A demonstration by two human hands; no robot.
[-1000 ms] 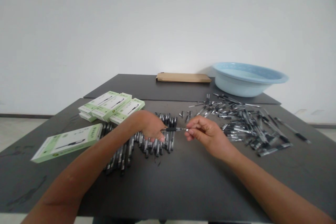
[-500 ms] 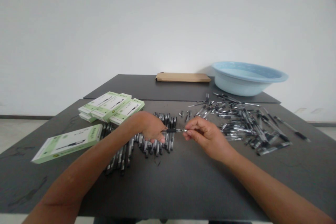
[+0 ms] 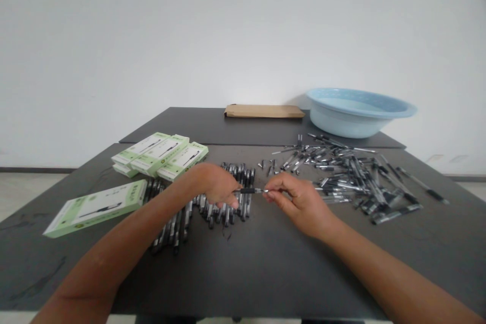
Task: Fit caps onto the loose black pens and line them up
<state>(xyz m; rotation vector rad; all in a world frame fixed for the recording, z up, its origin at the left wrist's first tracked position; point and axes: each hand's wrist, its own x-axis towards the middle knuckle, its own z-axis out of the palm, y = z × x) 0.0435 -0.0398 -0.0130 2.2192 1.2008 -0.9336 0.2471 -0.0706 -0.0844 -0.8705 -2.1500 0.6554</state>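
My left hand (image 3: 214, 185) is closed around the barrel of a black pen (image 3: 248, 191), held level above the dark table (image 3: 266, 263). My right hand (image 3: 296, 200) pinches the pen's metal tip end between thumb and fingers. Beneath my left hand lies a row of several black pens (image 3: 205, 207) side by side. To the right of my right hand spreads a loose heap of pens and pen parts (image 3: 349, 174).
Three green-and-white pen boxes (image 3: 161, 154) lie stacked at the back left, and another box (image 3: 94, 207) lies nearer the left edge. A light blue basin (image 3: 359, 111) and a flat brown envelope (image 3: 264, 111) sit at the far side by the white wall.
Both hands, with the pen between them, have shifted slightly to the left and nearer to me. Their grips look the same.
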